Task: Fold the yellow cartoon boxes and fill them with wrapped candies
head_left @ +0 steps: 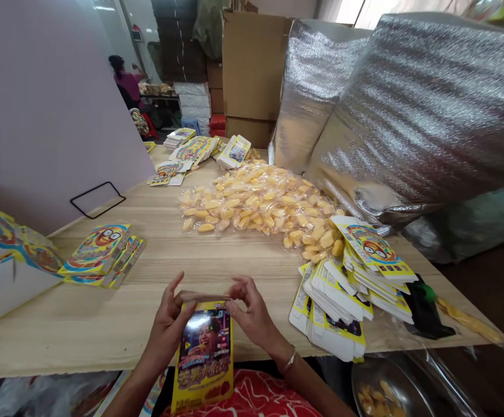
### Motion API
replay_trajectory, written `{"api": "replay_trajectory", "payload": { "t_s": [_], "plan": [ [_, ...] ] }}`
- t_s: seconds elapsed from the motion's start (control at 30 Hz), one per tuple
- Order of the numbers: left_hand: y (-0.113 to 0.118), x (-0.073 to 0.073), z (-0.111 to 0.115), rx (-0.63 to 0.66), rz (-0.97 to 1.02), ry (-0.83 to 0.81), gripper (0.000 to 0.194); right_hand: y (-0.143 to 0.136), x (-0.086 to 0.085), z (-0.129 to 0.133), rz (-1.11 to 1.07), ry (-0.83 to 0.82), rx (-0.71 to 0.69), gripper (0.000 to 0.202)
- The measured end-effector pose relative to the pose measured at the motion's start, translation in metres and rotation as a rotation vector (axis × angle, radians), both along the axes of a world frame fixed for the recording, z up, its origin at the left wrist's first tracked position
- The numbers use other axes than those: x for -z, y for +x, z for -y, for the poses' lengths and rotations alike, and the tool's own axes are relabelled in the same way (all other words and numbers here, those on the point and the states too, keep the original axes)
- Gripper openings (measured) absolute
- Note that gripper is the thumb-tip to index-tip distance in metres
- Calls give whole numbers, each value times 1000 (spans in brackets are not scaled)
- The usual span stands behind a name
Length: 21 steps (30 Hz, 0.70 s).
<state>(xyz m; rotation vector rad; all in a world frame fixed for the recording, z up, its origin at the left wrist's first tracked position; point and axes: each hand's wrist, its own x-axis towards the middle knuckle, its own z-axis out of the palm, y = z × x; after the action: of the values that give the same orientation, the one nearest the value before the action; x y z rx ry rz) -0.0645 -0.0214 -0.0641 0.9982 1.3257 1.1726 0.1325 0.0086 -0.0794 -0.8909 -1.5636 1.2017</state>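
Between my hands is a yellow printed snack box point(204, 362), its picture side facing up and its lower end over my lap. My left hand point(168, 320) pinches its upper left corner, thumb on the front. At the upper right corner my right hand point(252, 317) grips the edge with thumb and fingers. A pale flap runs along the top between the two hands; whether it is closed is hard to tell. Beyond them lies a broad heap of clear-wrapped yellow pieces point(260, 200). To the right, flat cartons point(334, 295) of the same print lie in a loose stack.
Several finished-looking boxes point(99, 252) stand at the left beside a larger display carton point(17, 272). A black tape dispenser point(430, 313) sits at the right edge. Silver foil-lined bags point(417, 104) stand behind. Below is a metal bowl point(360, 370). A person point(128, 84) sits far back.
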Motion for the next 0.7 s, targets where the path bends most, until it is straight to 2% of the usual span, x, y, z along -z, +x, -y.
{"api": "replay_trajectory", "payload": {
  "t_s": [0.1,0.17,0.3,0.4,0.47,0.6,0.7],
  "plan": [
    [-3,-1,-1,108,-100,89,29,4,-9,-4,54,15,-87,14],
    [-5,-3,-2,160,-106,133,26,3,-12,-6,15,-84,-91,19],
    [-7,-11,-8,112,-19,-7,28,-5,-10,-9,-128,-358,-54,23],
    [-12,-12,-12,143,6,-122,34,-4,-7,-12,-156,-428,-90,23],
    [-17,-11,-11,221,-57,-127,30,1,-6,-12,-120,-396,-114,22],
    [-23,-5,-2,364,-173,23,29,14,-7,-5,-44,-215,-180,18],
    [-11,-6,-2,385,-200,115,24,17,-9,8,-29,-131,-114,14]
  ]
}}
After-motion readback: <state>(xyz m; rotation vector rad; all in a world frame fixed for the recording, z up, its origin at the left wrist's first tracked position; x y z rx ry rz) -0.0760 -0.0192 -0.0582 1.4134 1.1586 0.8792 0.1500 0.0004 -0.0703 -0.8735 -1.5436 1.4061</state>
